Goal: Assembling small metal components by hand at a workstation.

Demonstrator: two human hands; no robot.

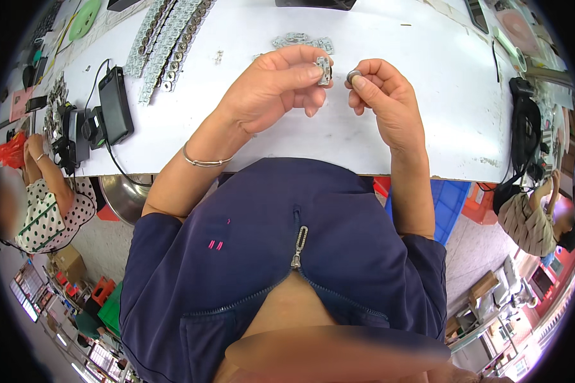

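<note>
**Plate in L hand, disc in R hand**

The plate was up over the table, approx. on end, pinched btwn L thumb & fingers; the other L fingers curled loosely. The disc was pinched btwn R thumb & index, remaining R fingers folded in. Plate & disc were near each other, not touching. Fingertip grips prob. b/c both were small, and raised prob. for a clear look.

Loose pcs lay just past the L hand, prob. for easy reach. Strips w/ round pcs ran side by side farther left, prob. to keep them in order. A black device w/ cable lay off to the left, out of the hands' way.

Table was white w/ smudges. Below its edge: a metal bowl at left, a blue crate at right. One co-worker sat left, another right.
</note>
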